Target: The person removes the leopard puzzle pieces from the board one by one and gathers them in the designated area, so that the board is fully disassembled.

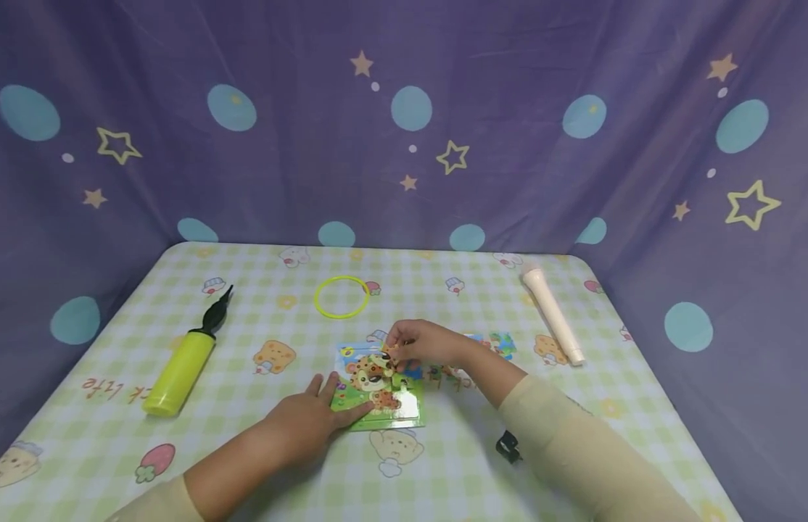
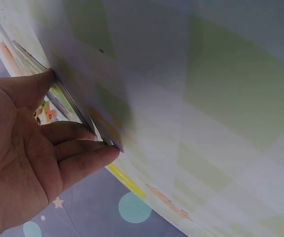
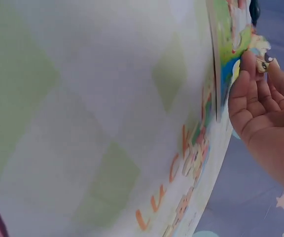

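A jigsaw puzzle board (image 1: 404,422) with a green lower rim and a spotted cartoon animal lies mid-table. My left hand (image 1: 307,420) rests against its left side with the fingers extended, the thumb reaching over the lower part of the picture. In the left wrist view, the thumb and fingertips touch the board's edge. My right hand (image 1: 430,344) is over the board's upper right part and pinches a small puzzle piece (image 3: 262,65) between thumb and fingers. Blue and green show on the board beneath that hand. Loose puzzle pieces (image 1: 505,344) lie right of the board, partly hidden by the right forearm.
A yellow-green hand pump (image 1: 182,370) with a black nozzle lies at the left. Behind the board is a yellow ring (image 1: 341,297). A pale pink stick-like object (image 1: 554,315) lies at the right, and a small black item (image 1: 508,446) sits beside the right sleeve.
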A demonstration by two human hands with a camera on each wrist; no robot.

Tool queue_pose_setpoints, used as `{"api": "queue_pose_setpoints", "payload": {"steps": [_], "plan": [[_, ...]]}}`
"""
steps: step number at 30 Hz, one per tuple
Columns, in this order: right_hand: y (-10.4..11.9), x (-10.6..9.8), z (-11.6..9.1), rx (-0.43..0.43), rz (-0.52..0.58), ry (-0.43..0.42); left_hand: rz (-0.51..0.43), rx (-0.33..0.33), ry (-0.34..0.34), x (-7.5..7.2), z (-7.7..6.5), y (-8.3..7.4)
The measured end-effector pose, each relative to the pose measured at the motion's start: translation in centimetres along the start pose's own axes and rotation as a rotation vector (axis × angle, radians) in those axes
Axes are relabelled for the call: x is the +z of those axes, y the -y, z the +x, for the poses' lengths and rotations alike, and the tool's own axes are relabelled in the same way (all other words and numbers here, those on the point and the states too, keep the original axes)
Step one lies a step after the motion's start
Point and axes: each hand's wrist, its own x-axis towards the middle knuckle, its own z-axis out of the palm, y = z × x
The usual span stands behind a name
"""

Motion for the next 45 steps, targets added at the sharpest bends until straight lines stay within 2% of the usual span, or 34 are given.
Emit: {"api": "queue_pose_setpoints", "payload": {"steps": [3, 8, 16, 24, 33, 39, 45], "plan": [[0.0, 0.5, 0.1, 0.02, -0.05, -0.005, 0.011, 0.003, 0.003, 0.0, 0.1, -0.1], [0.2, 0.9, 0.0, 0.013, -0.071, -0.017, 0.006, 0.001, -0.002, 0.0, 0.2, -0.1], [0.5, -0.4, -1.0, -0.045, -0.03, -0.051, 0.001, 0.002, -0.006, -0.1, 0.2, -0.2], [-0.7, -3.3, -3.0, 0.008, -0.081, -0.063, -0.018, -0.004, -0.009, -0.3, 0.1, -0.2], [-2.9, -6.0, -6.0, 0.069, -0.141, -0.13, -0.032, -0.002, -0.013, -0.3, -0.2, -0.2], [-4.1, -6.8, -7.5, 0.145, -0.199, -0.166, -0.028, 0.005, -0.014, 0.1, -0.1, 0.0], [-4.6, -6.6, -8.3, 0.239, -0.327, -0.211, -0.029, 0.011, -0.024, 0.2, -0.1, 0.0]]}}
